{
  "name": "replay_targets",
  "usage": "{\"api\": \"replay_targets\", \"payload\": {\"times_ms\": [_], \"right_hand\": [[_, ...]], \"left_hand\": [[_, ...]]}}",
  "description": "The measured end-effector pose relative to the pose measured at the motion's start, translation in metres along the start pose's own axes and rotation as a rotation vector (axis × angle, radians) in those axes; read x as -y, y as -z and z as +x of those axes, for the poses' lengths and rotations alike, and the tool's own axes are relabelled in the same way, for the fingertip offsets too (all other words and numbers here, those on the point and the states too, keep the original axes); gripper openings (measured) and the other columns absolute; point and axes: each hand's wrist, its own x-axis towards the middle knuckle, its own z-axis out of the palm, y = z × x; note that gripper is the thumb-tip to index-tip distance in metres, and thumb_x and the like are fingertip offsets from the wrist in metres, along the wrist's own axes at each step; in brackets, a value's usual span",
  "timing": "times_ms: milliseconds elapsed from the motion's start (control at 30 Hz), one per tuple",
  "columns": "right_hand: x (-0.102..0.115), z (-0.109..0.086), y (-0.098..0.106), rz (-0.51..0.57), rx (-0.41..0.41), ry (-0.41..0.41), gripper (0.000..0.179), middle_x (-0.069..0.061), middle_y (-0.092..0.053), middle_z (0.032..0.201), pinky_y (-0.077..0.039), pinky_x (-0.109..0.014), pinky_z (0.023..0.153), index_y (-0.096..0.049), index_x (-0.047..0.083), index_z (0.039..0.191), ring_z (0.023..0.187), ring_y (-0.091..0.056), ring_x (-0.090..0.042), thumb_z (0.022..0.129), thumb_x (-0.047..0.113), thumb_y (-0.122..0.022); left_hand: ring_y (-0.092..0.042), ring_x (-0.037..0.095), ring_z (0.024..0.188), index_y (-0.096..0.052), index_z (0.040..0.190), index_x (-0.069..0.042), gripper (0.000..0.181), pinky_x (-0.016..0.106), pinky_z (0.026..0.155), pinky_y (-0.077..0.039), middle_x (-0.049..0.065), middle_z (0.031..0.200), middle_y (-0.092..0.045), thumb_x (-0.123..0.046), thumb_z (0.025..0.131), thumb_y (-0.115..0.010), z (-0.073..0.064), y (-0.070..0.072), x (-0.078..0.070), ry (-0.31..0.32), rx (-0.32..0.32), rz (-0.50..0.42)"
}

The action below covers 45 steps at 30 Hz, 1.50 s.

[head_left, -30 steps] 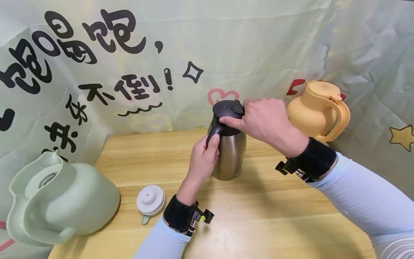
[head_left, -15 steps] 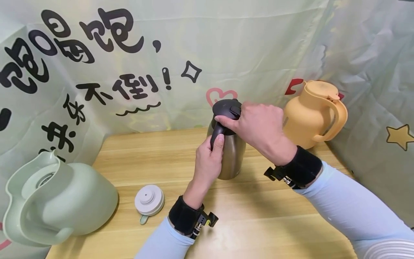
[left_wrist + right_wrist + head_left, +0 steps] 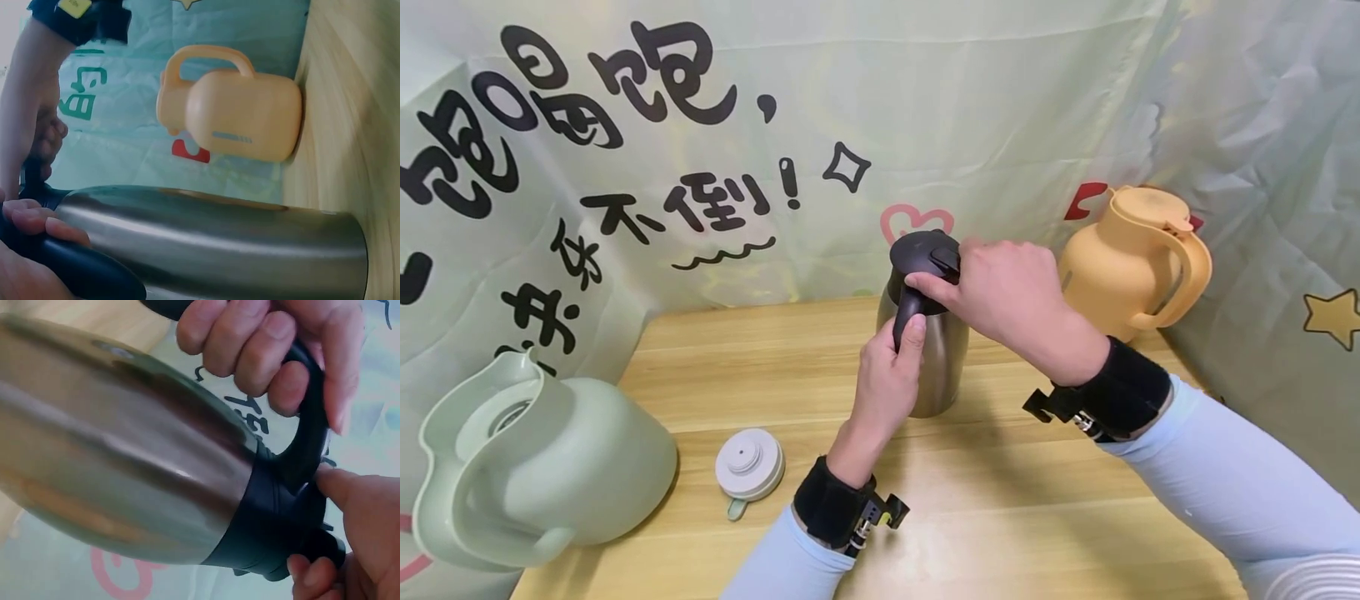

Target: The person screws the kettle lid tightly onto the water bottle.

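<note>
A brushed-steel thermal jug (image 3: 946, 358) with a black collar and lid (image 3: 925, 250) stands upright on the wooden table. My left hand (image 3: 883, 379) grips its black handle (image 3: 910, 312), fingers curled round it, as the right wrist view shows closely. My right hand (image 3: 1011, 287) holds the jug's top from the right side. Its thumb presses near the handle's upper root, and its fingertips (image 3: 312, 575) curl at the black lid part on the other side. Part of the lid is hidden behind the right hand.
A pale green jug (image 3: 587, 467) stands at the left. Near it lies a white round stopper (image 3: 750, 464) with a small green tab. Behind my right hand stands a yellow-orange jug (image 3: 1120, 267). A printed cloth (image 3: 985, 108) hangs behind and beside the wooden table (image 3: 737, 358).
The steel jug's handle and my left hand have shifted slightly to the right. My right hand has moved a little left and down, still holding the top.
</note>
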Motion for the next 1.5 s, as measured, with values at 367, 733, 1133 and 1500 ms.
{"api": "replay_targets", "payload": {"times_ms": [367, 733, 1133, 1500], "right_hand": [[0.007, -0.003, -0.009, -0.079, -0.202, 0.036, 0.079, 0.000, -0.030, 0.047, -0.021, -0.036, 0.039, -0.040, 0.012, 0.054, 0.037, -0.036, -0.027, 0.091, 0.079, -0.059], [0.020, -0.003, -0.004, -0.086, -0.134, 0.019, 0.078, -0.002, -0.036, 0.045, -0.025, -0.038, 0.037, -0.042, 0.014, 0.051, 0.037, -0.040, -0.029, 0.097, 0.075, -0.053], [-0.027, 0.041, 0.036, 0.336, 0.432, 0.309, 0.032, -0.003, -0.068, 0.086, -0.050, -0.042, 0.074, -0.070, 0.016, 0.095, 0.080, -0.064, -0.024, 0.099, 0.048, -0.071], [-0.041, 0.091, 0.025, 0.617, 0.867, 0.506, 0.093, -0.009, -0.039, 0.168, -0.029, -0.056, 0.125, -0.042, 0.015, 0.162, 0.157, -0.031, -0.031, 0.084, 0.036, -0.088]], "left_hand": [[-0.045, 0.016, 0.058, -0.061, 0.088, -0.007, 0.042, 0.027, 0.052, -0.034, 0.000, 0.067, -0.047, -0.041, 0.110, -0.053, 0.001, 0.002, -0.002, -0.001, -0.030, 0.050], [-0.044, 0.015, 0.057, -0.058, 0.087, -0.005, 0.046, 0.027, 0.052, -0.034, 0.000, 0.067, -0.047, -0.043, 0.111, -0.050, 0.002, 0.008, 0.001, 0.006, 0.018, 0.030], [-0.043, 0.018, 0.047, -0.050, 0.070, -0.008, 0.055, 0.029, 0.046, -0.035, 0.002, 0.056, -0.046, -0.047, 0.108, -0.053, 0.024, 0.055, 0.016, 0.137, 0.145, -0.109], [-0.040, 0.018, 0.047, -0.047, 0.069, -0.010, 0.054, 0.028, 0.046, -0.034, 0.001, 0.058, -0.043, -0.048, 0.106, -0.056, 0.025, 0.060, 0.016, 0.163, 0.210, -0.197]]}}
